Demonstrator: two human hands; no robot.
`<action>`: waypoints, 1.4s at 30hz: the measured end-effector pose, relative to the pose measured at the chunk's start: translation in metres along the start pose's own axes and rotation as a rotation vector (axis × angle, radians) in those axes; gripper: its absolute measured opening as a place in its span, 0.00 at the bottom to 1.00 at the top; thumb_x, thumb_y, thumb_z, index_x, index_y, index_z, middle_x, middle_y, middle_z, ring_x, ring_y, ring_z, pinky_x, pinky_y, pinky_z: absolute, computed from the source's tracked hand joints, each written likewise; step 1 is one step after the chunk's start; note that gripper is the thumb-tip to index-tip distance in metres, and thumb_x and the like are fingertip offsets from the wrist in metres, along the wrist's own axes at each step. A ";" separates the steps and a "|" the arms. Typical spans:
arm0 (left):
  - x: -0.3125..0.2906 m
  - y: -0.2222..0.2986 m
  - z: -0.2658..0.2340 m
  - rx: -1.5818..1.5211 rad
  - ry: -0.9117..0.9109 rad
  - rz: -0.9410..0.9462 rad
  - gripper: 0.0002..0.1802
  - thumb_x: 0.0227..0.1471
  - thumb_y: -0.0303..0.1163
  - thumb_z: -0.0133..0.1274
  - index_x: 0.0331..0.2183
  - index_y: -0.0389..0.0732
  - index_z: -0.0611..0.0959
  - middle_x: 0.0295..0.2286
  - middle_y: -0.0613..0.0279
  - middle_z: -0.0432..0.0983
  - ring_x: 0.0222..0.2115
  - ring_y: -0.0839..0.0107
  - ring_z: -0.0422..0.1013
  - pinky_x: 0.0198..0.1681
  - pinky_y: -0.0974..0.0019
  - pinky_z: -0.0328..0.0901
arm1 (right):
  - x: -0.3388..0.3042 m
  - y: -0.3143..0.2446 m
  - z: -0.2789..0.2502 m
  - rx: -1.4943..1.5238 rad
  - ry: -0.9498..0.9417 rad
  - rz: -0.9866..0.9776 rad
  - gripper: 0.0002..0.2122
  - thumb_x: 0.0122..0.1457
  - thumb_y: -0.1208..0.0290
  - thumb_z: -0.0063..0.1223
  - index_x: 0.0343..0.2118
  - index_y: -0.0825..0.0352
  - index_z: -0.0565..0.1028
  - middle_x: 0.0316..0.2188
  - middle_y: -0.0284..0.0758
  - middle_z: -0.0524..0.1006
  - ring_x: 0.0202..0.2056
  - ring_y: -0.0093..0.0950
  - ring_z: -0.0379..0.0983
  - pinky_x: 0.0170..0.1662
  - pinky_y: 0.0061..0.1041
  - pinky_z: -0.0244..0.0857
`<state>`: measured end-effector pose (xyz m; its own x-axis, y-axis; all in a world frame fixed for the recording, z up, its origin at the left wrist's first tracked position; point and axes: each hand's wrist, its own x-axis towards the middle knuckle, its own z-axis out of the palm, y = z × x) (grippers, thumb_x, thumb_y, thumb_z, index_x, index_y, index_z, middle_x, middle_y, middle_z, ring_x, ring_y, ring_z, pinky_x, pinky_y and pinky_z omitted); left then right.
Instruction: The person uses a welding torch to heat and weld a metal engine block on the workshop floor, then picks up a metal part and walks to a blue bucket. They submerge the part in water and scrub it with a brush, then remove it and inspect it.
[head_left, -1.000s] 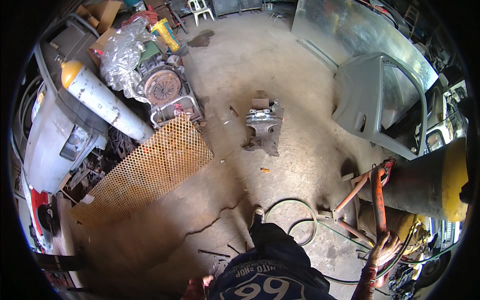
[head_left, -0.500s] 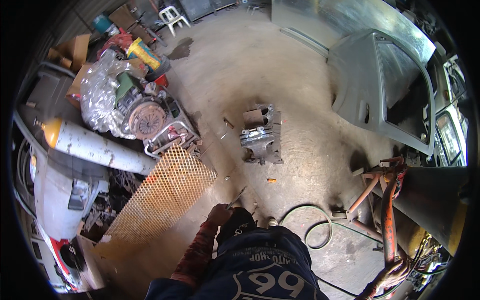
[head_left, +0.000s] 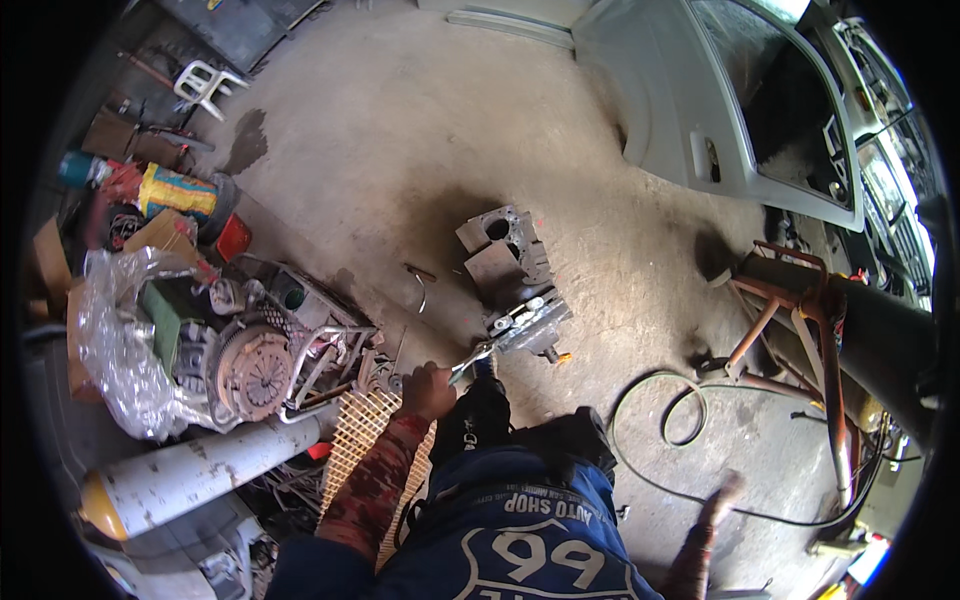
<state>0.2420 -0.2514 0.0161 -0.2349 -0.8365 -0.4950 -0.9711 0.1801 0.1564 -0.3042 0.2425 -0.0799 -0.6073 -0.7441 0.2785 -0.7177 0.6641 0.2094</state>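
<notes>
My left hand [head_left: 428, 391] is closed around a slim, shiny metal hand tool [head_left: 474, 359]. I cannot make out its exact kind. The tool points toward the near edge of an engine block [head_left: 534, 262], which sits on the concrete floor with round cylinder bores showing. A flat squarish piece [head_left: 492, 267] rests on the block. Small orange item [head_left: 565, 357] shows at the block's near right corner. Low on the right, my right hand [head_left: 728, 490] is smeared by motion beside a thin looped hose [head_left: 650, 380]; its fingers are unclear.
To the left lie a clutch assembly [head_left: 255, 374], a grey gas cylinder [head_left: 205, 470] and yellowish metal mesh [head_left: 350, 440]. At right stand a rusty metal stand [head_left: 757, 330] and a grey car door panel [head_left: 680, 110]. A thin curved tool [head_left: 421, 292] lies left of the block.
The block now appears nearer my left hand and the tool. My right hand has come away from the reddish stand and hose toward my body. The whole view has shifted and turned.
</notes>
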 end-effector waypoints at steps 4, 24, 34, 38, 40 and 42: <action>0.067 -0.006 -0.039 0.215 -0.105 0.080 0.14 0.48 0.34 0.52 0.37 0.44 0.86 0.43 0.52 0.76 0.49 0.53 0.70 0.50 0.44 0.60 | -0.066 -0.151 -0.074 1.186 -1.736 0.729 0.16 0.66 0.60 0.49 0.51 0.65 0.73 0.43 0.37 0.78 0.35 0.30 0.78 0.37 0.31 0.74; 0.148 0.103 -0.018 0.751 -0.232 0.216 0.20 0.59 0.37 0.45 0.48 0.43 0.83 0.51 0.49 0.69 0.52 0.47 0.64 0.47 0.37 0.59 | -0.086 -0.230 -0.179 1.175 -0.769 1.450 0.16 0.65 0.58 0.49 0.51 0.60 0.72 0.36 0.31 0.79 0.32 0.26 0.77 0.30 0.27 0.66; 0.167 0.102 -0.061 0.700 -0.415 0.465 0.23 0.44 0.38 0.58 0.45 0.44 0.85 0.49 0.46 0.70 0.51 0.45 0.65 0.48 0.46 0.64 | -0.095 -0.401 -0.129 1.254 -0.935 1.514 0.18 0.65 0.58 0.51 0.50 0.67 0.73 0.37 0.36 0.80 0.31 0.28 0.79 0.29 0.25 0.68; 0.161 0.078 -0.071 0.520 -0.375 0.619 0.17 0.43 0.35 0.55 0.38 0.42 0.84 0.47 0.41 0.69 0.50 0.39 0.65 0.48 0.42 0.66 | -0.066 -0.473 -0.057 1.391 -0.988 1.389 0.19 0.65 0.57 0.50 0.51 0.68 0.74 0.37 0.37 0.80 0.30 0.27 0.78 0.30 0.25 0.68; 0.159 0.077 -0.066 0.477 -0.320 0.635 0.14 0.43 0.34 0.55 0.35 0.42 0.84 0.46 0.39 0.69 0.47 0.38 0.67 0.47 0.41 0.68 | -0.051 -0.499 -0.004 1.414 -1.018 1.327 0.20 0.65 0.56 0.49 0.49 0.70 0.75 0.36 0.38 0.81 0.30 0.26 0.78 0.29 0.25 0.68; 0.156 0.079 -0.060 0.542 -0.246 0.671 0.13 0.42 0.33 0.56 0.34 0.41 0.84 0.46 0.38 0.71 0.46 0.38 0.68 0.47 0.43 0.68 | -0.040 -0.520 0.053 1.482 -0.970 1.355 0.23 0.64 0.55 0.51 0.45 0.75 0.77 0.31 0.40 0.81 0.27 0.29 0.78 0.32 0.27 0.73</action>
<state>0.1311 -0.3985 0.0027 -0.7017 -0.3438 -0.6241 -0.4980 0.8631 0.0845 0.0752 -0.0774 -0.2494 -0.4100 -0.1370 -0.9018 0.7614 0.4929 -0.4211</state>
